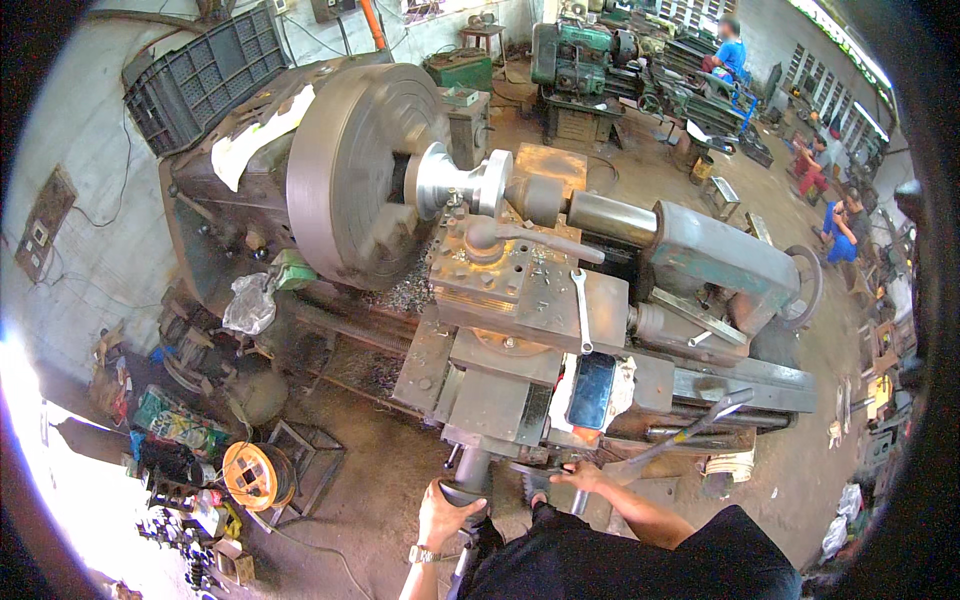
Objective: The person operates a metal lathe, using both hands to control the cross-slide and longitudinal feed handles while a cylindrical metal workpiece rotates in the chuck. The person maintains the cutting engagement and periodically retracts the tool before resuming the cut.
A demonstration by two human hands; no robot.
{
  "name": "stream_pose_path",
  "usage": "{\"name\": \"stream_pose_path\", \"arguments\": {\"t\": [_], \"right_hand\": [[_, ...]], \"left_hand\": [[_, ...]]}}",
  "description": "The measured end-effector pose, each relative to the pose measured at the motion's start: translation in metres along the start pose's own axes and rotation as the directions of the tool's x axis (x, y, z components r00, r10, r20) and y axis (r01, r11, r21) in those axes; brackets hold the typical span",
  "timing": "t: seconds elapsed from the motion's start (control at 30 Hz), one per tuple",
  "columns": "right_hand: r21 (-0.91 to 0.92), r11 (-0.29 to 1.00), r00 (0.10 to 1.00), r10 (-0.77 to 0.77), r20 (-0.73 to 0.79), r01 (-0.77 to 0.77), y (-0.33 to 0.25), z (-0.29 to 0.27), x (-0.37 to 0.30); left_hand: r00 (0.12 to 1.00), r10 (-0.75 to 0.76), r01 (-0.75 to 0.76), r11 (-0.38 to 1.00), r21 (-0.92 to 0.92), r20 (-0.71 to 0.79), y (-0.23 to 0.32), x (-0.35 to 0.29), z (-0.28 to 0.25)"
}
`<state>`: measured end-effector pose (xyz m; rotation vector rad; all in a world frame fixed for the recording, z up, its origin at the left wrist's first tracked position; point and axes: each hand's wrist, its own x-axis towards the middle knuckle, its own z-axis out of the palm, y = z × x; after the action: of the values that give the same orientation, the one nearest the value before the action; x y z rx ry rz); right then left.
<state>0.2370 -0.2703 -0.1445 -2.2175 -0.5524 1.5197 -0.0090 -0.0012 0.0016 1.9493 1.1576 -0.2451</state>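
My left hand [447, 517], with a watch on its wrist, curls round a dark round handwheel [463, 492] at the near end of the lathe's cross slide. To its right, my right hand [584, 478] is closed at the end of a dark flat handle [535, 469]. Beyond them the tool post [485, 240], with a long clamping lever [550, 243], stands on the carriage. Just past it a shiny flanged metal workpiece [450, 180] sits between the big chuck [365, 175], blurred as if turning, and the tailstock [725, 255]. The cutting tip is hard to make out.
An open-end wrench [582, 310] and a phone [591, 390] on a rag lie on the carriage. A long lever [690, 430] slants up at right. Metal chips [385, 300] lie under the chuck. A cable reel [258, 476] stands at left. Other people [730, 55] are farther back.
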Motion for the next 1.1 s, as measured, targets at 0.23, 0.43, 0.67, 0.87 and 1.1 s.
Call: {"name": "stream_pose_path", "arguments": {"t": [0.23,0.43,0.67,0.87,1.1], "right_hand": [[-0.02,1.0,0.998,0.009,-0.059,-0.011,-0.011,-0.001,-0.007],[-0.006,0.999,0.998,-0.051,0.034,0.051,-0.023,-0.013,-0.027],[-0.001,0.988,0.986,-0.154,-0.066,0.155,-0.012,-0.008,-0.022],[-0.023,0.995,0.995,-0.101,-0.022,0.101,0.01,-0.001,-0.003],[-0.011,0.964,0.964,-0.266,-0.01,0.266,0.018,-0.003,-0.006]], "left_hand": [[1.0,0.001,-0.001,1.0,0.016,-0.017,-0.005,0.003,0.005],[1.0,-0.012,0.012,1.0,-0.004,0.013,-0.006,0.004,0.004],[0.983,0.104,-0.095,0.993,0.068,-0.154,-0.011,0.005,0.011],[0.984,0.112,-0.11,0.994,0.022,-0.139,-0.017,0.006,0.013],[0.988,0.096,-0.095,0.995,0.018,-0.122,-0.012,0.005,0.011]]}}
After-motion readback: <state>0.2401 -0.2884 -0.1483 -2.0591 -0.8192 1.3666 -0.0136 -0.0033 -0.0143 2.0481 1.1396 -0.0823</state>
